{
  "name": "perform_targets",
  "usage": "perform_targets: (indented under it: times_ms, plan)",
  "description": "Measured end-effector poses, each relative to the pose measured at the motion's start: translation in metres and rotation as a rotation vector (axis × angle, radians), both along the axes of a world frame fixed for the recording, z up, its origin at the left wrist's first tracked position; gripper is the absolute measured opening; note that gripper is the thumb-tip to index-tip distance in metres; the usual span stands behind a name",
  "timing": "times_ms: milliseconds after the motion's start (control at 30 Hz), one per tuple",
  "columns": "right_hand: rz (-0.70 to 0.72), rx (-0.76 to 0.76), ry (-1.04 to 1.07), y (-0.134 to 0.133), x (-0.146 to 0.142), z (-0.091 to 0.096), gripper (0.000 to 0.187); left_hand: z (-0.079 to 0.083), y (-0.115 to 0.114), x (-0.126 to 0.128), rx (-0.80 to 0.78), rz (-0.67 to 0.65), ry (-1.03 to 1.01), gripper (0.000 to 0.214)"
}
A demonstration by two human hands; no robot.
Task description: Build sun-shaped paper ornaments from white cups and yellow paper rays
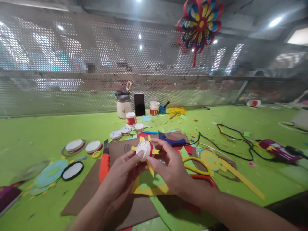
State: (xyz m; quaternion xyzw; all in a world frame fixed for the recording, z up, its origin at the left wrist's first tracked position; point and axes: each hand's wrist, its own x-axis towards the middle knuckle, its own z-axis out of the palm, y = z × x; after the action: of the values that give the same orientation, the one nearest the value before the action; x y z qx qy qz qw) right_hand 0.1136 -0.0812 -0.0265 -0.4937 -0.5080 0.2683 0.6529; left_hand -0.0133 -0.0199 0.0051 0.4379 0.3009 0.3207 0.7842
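Observation:
Between both hands, above the cardboard, is a small round white lid (142,150) with a red side and yellow paper strips sticking out around it. My left hand (125,166) grips its left edge, thumb on the white face. The fingers of my right hand (169,163) close on its right side by a yellow strip. Under them lie green and yellow paper (156,187) and a brown cardboard sheet (134,208). An orange-handled utility knife (104,163) rests left of my left hand. Yellow-handled scissors (197,163) lie beside my right forearm.
White lids (93,147), a black ring (72,170) and a blue paper ring (51,172) lie left. A jug (124,106), phone (139,105) and paper cups (154,108) stand behind. A hot glue gun (172,140) and black cord (231,157) lie right. A paper flower (201,24) hangs above.

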Motion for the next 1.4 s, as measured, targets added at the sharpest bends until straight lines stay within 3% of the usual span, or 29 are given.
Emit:
perform_targets:
  times_ms: [300, 600, 733, 967, 1300, 1400]
  plan:
    - [0.052, 0.043, -0.027, -0.001, 0.003, 0.0, 0.041, -0.002, 0.001, -0.002, 0.025, 0.082, 0.005, 0.021]
    - [0.065, 0.091, -0.072, -0.003, 0.004, 0.002, 0.037, -0.001, 0.002, -0.004, -0.012, 0.015, -0.002, 0.017]
    - [0.044, 0.068, -0.043, -0.006, 0.002, 0.005, 0.038, -0.002, 0.004, -0.004, -0.004, 0.005, 0.0, 0.021]
    - [0.03, 0.042, -0.024, -0.007, 0.004, 0.007, 0.046, 0.0, -0.001, -0.001, 0.066, 0.099, -0.026, 0.032]
    - [0.04, 0.177, -0.138, -0.011, 0.007, 0.008, 0.048, 0.004, -0.016, -0.004, 0.153, 0.183, -0.053, 0.035]
    - [0.032, 0.214, -0.228, -0.012, 0.013, 0.012, 0.051, 0.006, -0.014, -0.011, 0.167, 0.13, -0.046, 0.038]
